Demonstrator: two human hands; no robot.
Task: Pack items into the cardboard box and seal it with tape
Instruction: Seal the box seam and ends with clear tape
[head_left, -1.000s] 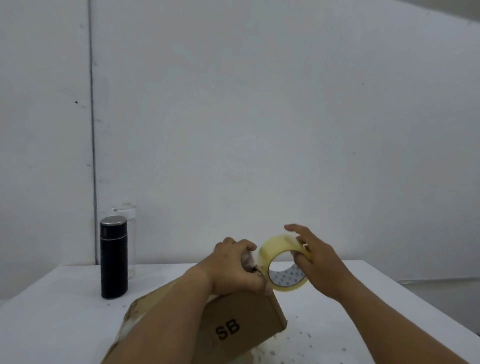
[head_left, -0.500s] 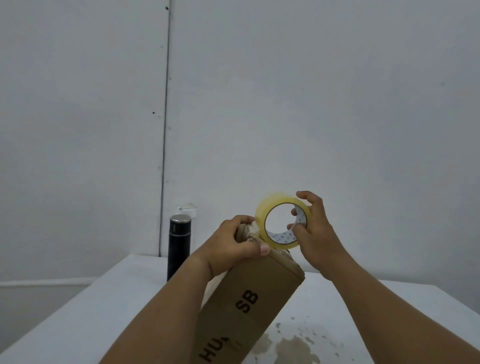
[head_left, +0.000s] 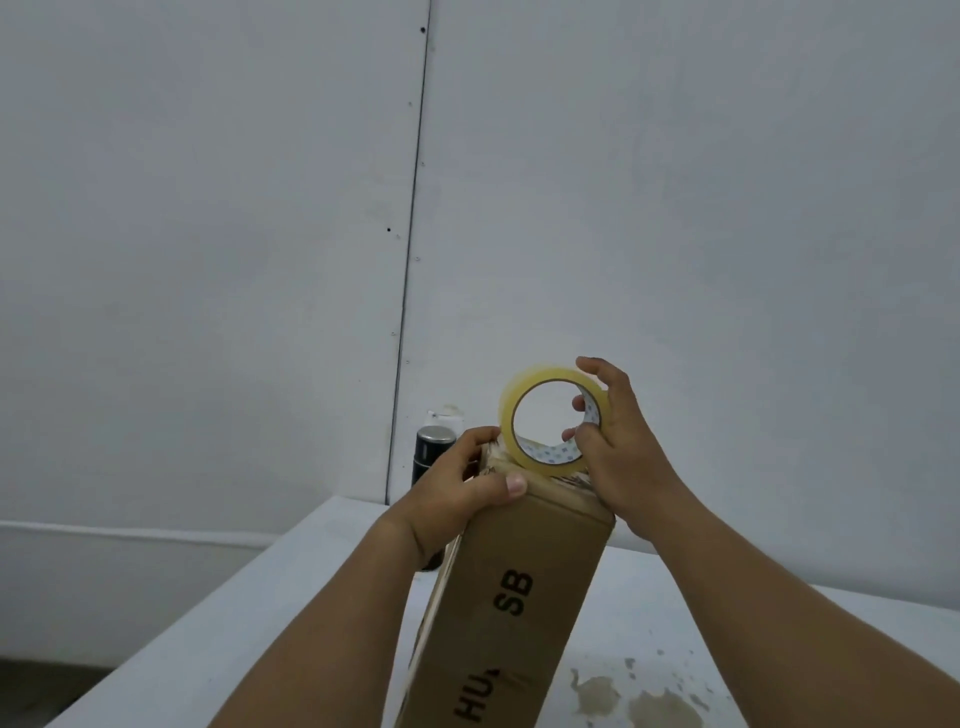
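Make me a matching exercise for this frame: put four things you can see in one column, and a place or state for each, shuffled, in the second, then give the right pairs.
Things
1. tape roll
2. cardboard box
3. black flask
4. left hand

Places or states
A. stands on the table behind the left hand, partly hidden
B. gripped by the right hand, resting on the box's top end
C. tilted on end, printed side toward the camera
D. clamped on the box's top corner, thumb on the near face

Pairs: 1-B, 2-C, 3-A, 4-D
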